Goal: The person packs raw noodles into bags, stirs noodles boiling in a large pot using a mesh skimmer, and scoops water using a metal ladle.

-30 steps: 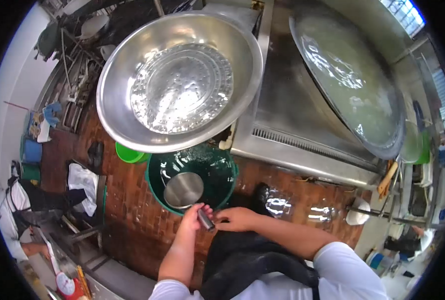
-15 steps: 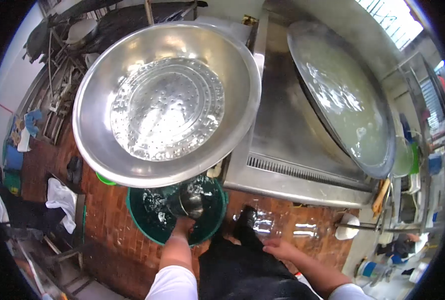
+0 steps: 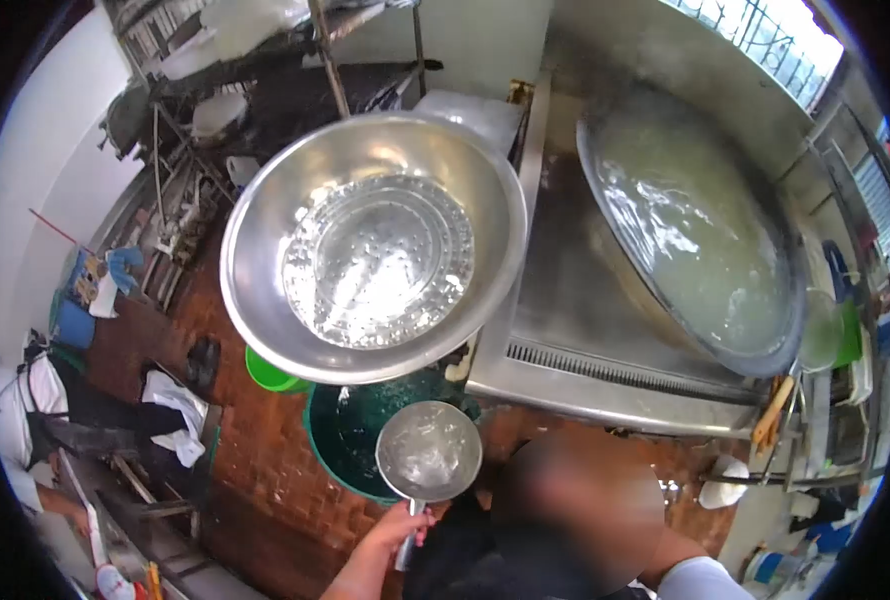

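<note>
My left hand (image 3: 397, 527) grips the handle of a steel scoop (image 3: 430, 451) that is full of water. I hold it level above the near rim of a dark green bucket (image 3: 343, 447) of water on the brick floor. Just beyond stands a big steel bowl (image 3: 265, 300) with water and a perforated strainer (image 3: 377, 262) lying in it. My right hand is out of sight; only a sleeve (image 3: 700, 580) shows at the lower right, beside a blurred patch.
A huge wok (image 3: 700, 245) of cloudy water sits in the steel stove top (image 3: 575, 330) at the right. A light green tub (image 3: 268, 376) pokes out under the bowl. White cloths (image 3: 178, 402) and another person (image 3: 10, 430) are at the left; racks stand behind.
The scoop has come up out of the green bucket, now full of water and held above the rim. My right hand has dropped out of view.
</note>
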`<action>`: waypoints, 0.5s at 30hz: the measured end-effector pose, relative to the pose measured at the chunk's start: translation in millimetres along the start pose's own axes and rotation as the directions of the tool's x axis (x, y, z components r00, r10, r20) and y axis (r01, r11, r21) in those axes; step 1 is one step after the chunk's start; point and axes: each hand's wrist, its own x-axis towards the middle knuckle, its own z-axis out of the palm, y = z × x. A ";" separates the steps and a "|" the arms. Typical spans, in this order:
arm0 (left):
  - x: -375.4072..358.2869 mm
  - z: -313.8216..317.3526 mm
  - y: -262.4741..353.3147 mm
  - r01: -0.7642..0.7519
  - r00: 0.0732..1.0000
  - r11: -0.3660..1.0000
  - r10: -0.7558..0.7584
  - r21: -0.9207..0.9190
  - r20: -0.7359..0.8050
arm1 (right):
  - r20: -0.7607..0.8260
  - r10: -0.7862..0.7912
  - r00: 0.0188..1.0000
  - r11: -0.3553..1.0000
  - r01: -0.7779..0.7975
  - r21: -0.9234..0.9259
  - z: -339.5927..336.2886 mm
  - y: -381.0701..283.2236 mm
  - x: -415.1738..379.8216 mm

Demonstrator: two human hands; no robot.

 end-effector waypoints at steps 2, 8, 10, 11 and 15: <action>-24.1 15.0 13.7 -0.041 0.998 0.999 0.041 0.014 0.055 | -0.002 -0.019 1.000 0.999 0.019 0.029 -9.8 -5.6 -7.8; -84.7 82.1 76.7 -0.052 0.983 0.998 0.046 0.032 0.176 | -0.020 -0.146 0.989 0.967 0.147 0.207 -39.4 2.2 -40.3; -85.8 108.3 103.0 -0.090 0.981 0.994 0.076 0.069 0.178 | -0.055 -0.180 0.982 0.958 0.188 0.217 -46.4 19.2 -40.1; -85.9 123.5 117.7 -0.107 0.979 0.990 0.090 0.087 0.182 | -0.073 -0.194 0.978 0.953 0.206 0.222 -49.9 27.2 -41.2; -61.5 186.3 178.1 -0.239 0.946 0.970 0.221 0.049 0.237 | -0.119 -0.210 0.970 0.921 0.237 0.309 -78.4 25.2 -66.0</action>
